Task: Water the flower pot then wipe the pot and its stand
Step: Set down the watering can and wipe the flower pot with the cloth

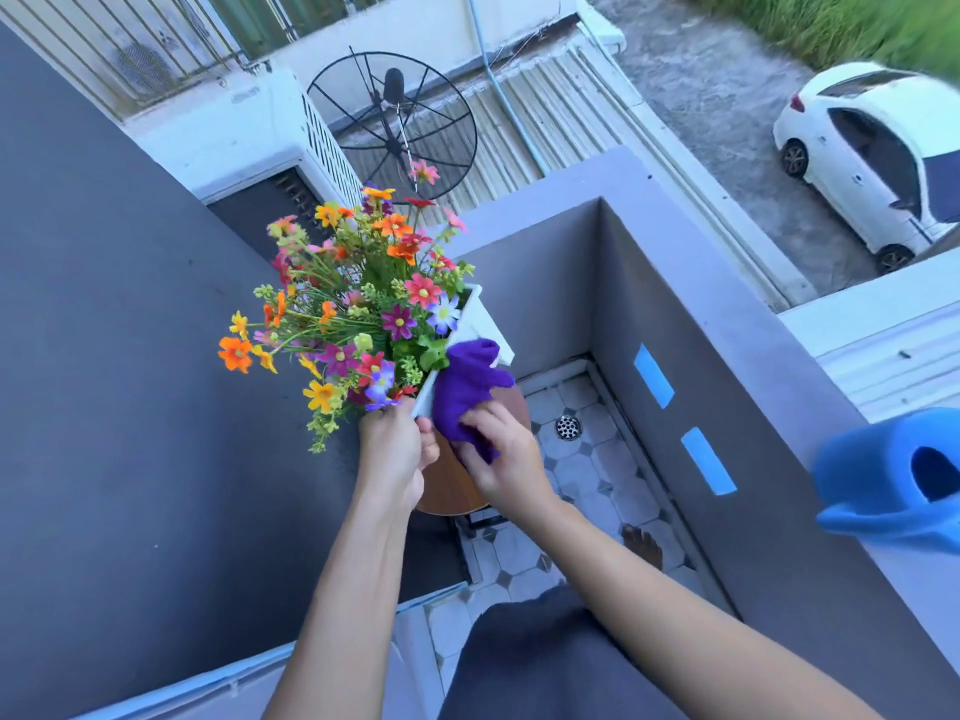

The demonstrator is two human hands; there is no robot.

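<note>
Both forearms are reaching forward and down over the balcony floor. Left hand is gripping the near corner of the white flower pot, tilting it toward the grey wall, fingers curled closed on its rim. Right hand is clutching a bunched purple cloth, pressing it against the pot's side. Colourful flowers are filling the pot, which is hovering over the round wooden stand. Off right, a blue watering can is sitting on the ledge.
</note>
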